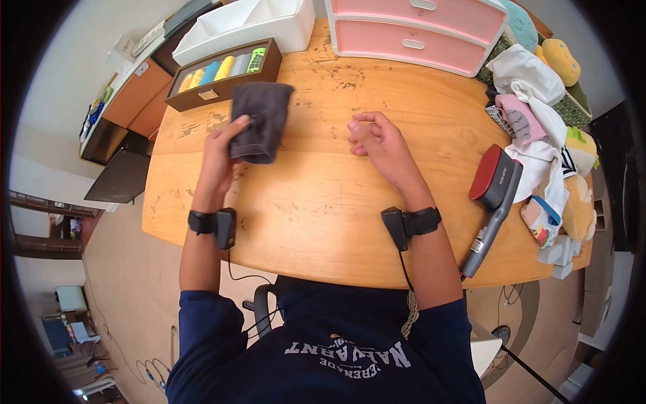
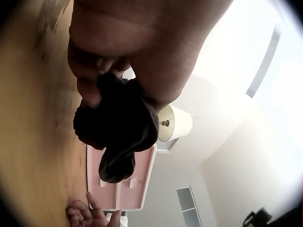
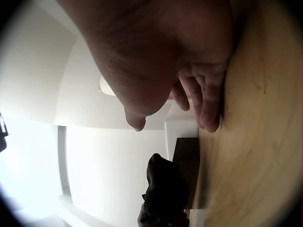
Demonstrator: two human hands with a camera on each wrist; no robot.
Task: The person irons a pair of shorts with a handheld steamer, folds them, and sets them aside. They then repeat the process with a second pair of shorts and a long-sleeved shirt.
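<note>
the left hand (image 1: pixel 219 149) grips a dark cloth (image 1: pixel 264 124); the right hand (image 1: pixel 385 147) has loose, empty fingers. the cloth could flop open if the grip, hard to see, slips.

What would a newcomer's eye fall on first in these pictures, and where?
Probably the dark cloth held in the left hand, over the left part of the table. Next, the pink drawers at the far edge, and the red-faced handheld appliance lying toward the right, beside a heap of soft things.
</note>
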